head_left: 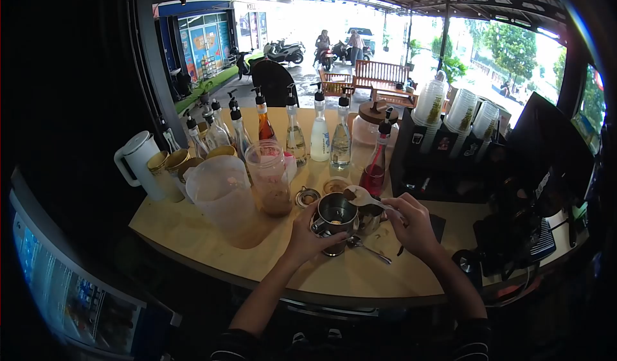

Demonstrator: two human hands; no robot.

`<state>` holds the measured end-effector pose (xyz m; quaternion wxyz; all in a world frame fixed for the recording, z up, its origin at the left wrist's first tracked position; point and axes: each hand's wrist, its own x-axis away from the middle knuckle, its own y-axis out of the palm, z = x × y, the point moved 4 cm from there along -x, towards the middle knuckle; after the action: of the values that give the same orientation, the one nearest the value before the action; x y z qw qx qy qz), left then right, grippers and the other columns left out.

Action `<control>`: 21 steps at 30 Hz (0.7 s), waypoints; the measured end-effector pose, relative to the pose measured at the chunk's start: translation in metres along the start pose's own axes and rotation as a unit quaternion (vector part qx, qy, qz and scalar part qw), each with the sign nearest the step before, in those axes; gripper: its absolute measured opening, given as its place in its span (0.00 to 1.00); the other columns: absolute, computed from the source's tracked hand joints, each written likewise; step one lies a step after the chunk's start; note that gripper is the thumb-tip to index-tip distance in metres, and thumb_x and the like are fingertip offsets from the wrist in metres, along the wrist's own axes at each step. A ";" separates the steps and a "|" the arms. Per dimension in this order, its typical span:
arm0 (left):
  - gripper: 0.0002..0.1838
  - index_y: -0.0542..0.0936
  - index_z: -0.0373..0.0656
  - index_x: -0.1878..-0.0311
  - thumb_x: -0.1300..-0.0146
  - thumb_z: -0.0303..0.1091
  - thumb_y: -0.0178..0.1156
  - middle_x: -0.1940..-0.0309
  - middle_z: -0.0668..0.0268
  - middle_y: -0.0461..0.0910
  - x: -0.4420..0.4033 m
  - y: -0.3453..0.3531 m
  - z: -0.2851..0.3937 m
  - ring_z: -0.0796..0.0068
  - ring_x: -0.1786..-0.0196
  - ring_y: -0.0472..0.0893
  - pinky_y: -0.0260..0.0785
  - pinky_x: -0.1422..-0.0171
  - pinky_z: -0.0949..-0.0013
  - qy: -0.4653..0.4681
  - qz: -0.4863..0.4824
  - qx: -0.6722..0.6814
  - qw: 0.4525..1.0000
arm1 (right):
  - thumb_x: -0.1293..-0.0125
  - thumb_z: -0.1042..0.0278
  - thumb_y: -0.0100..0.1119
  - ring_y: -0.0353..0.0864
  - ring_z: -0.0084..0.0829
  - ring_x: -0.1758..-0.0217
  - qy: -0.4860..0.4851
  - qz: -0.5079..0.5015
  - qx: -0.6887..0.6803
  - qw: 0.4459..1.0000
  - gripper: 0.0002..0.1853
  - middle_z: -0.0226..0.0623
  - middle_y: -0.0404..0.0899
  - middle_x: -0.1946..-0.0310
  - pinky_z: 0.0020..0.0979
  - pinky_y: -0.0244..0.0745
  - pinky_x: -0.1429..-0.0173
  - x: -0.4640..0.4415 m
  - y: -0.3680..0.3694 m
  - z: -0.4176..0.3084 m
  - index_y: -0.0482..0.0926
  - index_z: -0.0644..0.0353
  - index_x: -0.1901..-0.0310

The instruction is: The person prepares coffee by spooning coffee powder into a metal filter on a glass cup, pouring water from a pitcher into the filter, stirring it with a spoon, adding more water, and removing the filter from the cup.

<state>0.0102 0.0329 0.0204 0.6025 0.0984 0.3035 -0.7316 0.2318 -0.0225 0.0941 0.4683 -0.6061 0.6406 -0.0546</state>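
Note:
My left hand (310,237) is wrapped round a small metal pitcher (337,208), which stands upright on the counter. Pinched in my right hand (412,223) is a pale spoon (367,198), its bowl carrying brown powder just above the pitcher's right rim. A second metal container (370,220) sits close behind, partly covered by the spoon and hand. Beside the pitcher lies a metal spoon (373,251) on the counter. Left of it stands a clear plastic jar (274,191) with brown powder at its bottom.
A large translucent pitcher (222,191) and a white jug (137,162) stand to the left. Several pump bottles (320,133) line the back. A red syrup bottle (374,171) is near my right hand. Plastic cups (460,112) are stacked in the black holder at right.

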 end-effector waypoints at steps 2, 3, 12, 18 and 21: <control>0.45 0.69 0.34 0.38 0.59 0.40 0.80 0.49 0.54 0.79 0.001 0.000 0.001 0.65 0.45 0.80 0.72 0.39 0.64 0.016 0.009 -0.002 1.000 | 0.37 0.76 0.59 0.81 0.42 0.62 -0.005 0.002 0.008 1.000 0.12 0.41 0.76 0.65 0.37 0.76 0.57 0.000 -0.001 -0.002 0.79 0.62 0.52; 0.45 0.69 0.34 0.38 0.59 0.40 0.80 0.49 0.54 0.79 0.003 0.001 -0.002 0.65 0.45 0.80 0.72 0.39 0.64 0.010 0.009 0.002 1.000 | 0.37 0.76 0.59 0.81 0.42 0.62 -0.001 -0.003 0.009 1.000 0.12 0.41 0.76 0.65 0.37 0.76 0.57 0.000 0.001 -0.003 0.79 0.62 0.52; 0.43 0.70 0.34 0.40 0.60 0.39 0.80 0.51 0.56 0.80 -0.001 0.001 0.001 0.67 0.46 0.81 0.72 0.39 0.64 0.014 0.014 0.050 0.999 | 0.37 0.78 0.59 0.81 0.36 0.65 -0.022 0.019 0.017 0.999 0.13 0.40 0.76 0.66 0.33 0.76 0.60 -0.005 0.009 -0.004 0.80 0.60 0.50; 0.42 0.71 0.35 0.40 0.60 0.36 0.80 0.50 0.58 0.79 0.000 0.004 -0.011 0.67 0.45 0.79 0.72 0.40 0.64 0.021 0.019 0.057 0.998 | 0.37 0.78 0.59 0.80 0.32 0.66 -0.057 0.020 0.036 0.998 0.14 0.38 0.76 0.67 0.31 0.76 0.62 -0.006 0.018 -0.001 0.80 0.59 0.49; 0.43 0.72 0.34 0.42 0.62 0.41 0.80 0.52 0.55 0.80 -0.001 0.004 -0.011 0.64 0.47 0.81 0.72 0.40 0.63 0.020 0.026 0.053 0.998 | 0.37 0.78 0.59 0.80 0.31 0.67 -0.080 0.043 0.019 0.996 0.15 0.37 0.76 0.68 0.31 0.76 0.63 -0.006 0.017 0.000 0.79 0.59 0.49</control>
<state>0.0123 0.0394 0.0109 0.6093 0.1525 0.2731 -0.7287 0.2188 -0.0132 0.0862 0.5315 -0.5715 0.6251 0.0025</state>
